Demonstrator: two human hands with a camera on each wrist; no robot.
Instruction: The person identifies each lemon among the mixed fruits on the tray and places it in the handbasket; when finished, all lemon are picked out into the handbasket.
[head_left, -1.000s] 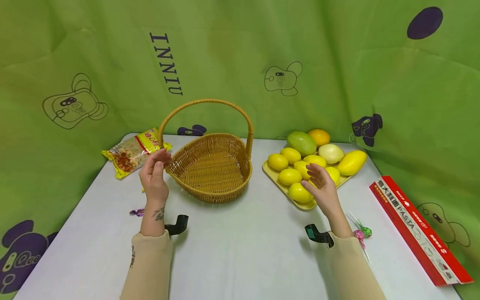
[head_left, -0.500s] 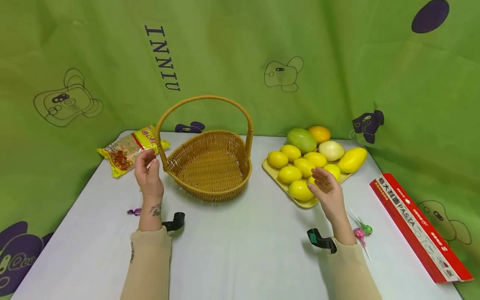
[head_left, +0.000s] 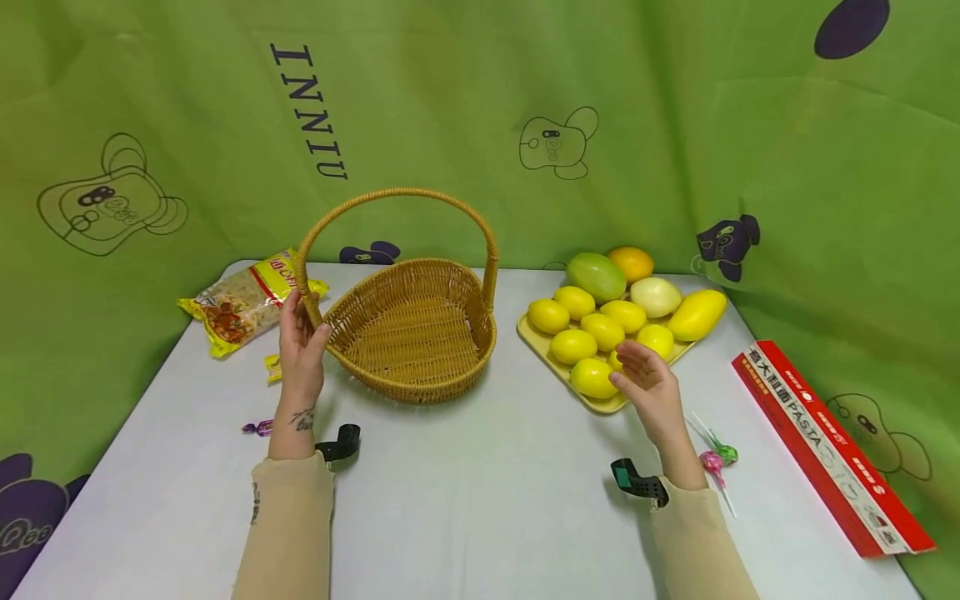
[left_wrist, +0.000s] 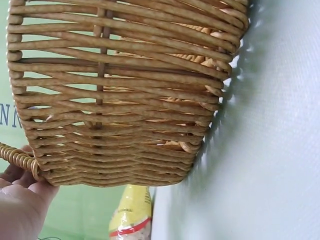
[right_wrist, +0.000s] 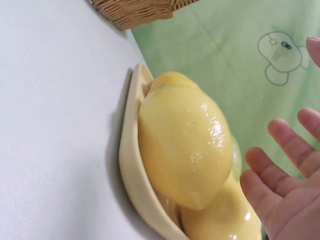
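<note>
Fingers of the left hand [head_left: 302, 346] curl around the handle base of a wicker basket [head_left: 411, 329] standing on the table [head_left: 480, 492]. The right hand [head_left: 647, 385] hovers spread, holding nothing, just beside lemons [head_left: 592, 377] on a yellow tray [head_left: 558, 371].

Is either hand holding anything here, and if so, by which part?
The left hand grips the wicker basket at the base of its handle. The right hand holds nothing, open beside the lemons.

The basket [head_left: 416, 333] sits mid-table, with the packet [head_left: 243, 302] to its left and the fruit tray [head_left: 558, 375] to its right. Right of the tray lies the box [head_left: 828, 446], lollipops [head_left: 716, 458] between them. The left hand [head_left: 300, 346] is at the basket's left side, the right hand [head_left: 645, 387] before the tray.
</note>
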